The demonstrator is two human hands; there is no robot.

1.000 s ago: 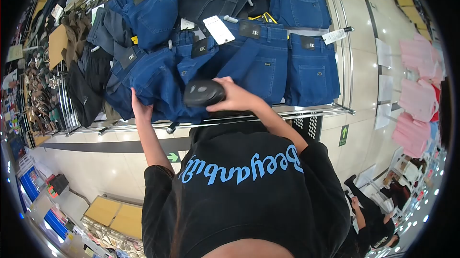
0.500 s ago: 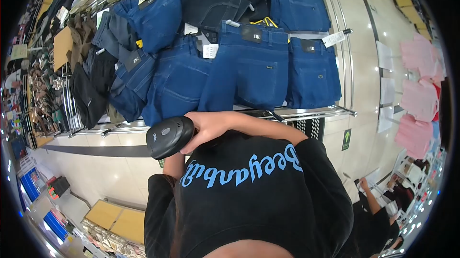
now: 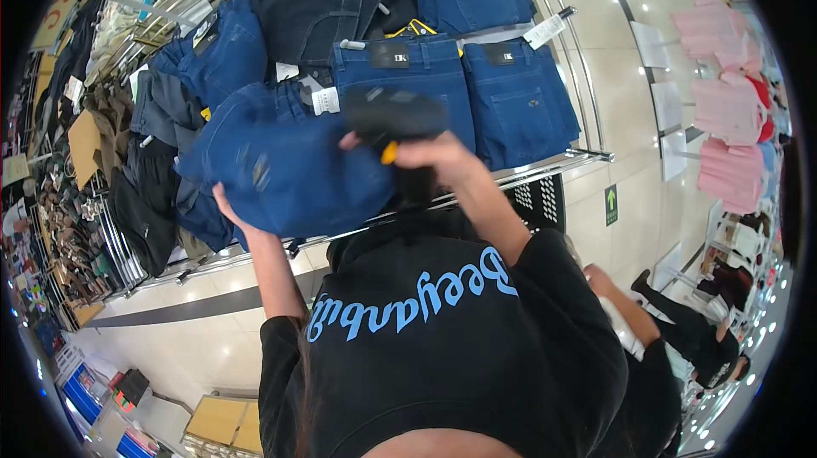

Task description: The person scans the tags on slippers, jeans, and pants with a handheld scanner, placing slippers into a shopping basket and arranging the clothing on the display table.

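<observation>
Left hand (image 3: 248, 218) at the lower edge of the blurred blue jeans (image 3: 294, 173), which sit at the rack's front; fingers hidden by cloth, so can't tell how firmly you pinch. If loose, the jeans could slump over the front rail (image 3: 600, 157). Your right hand (image 3: 447, 160) is wrapped round the black scanner (image 3: 396, 116); swung low, it could knock the folded jeans (image 3: 447, 75) behind askew.
</observation>
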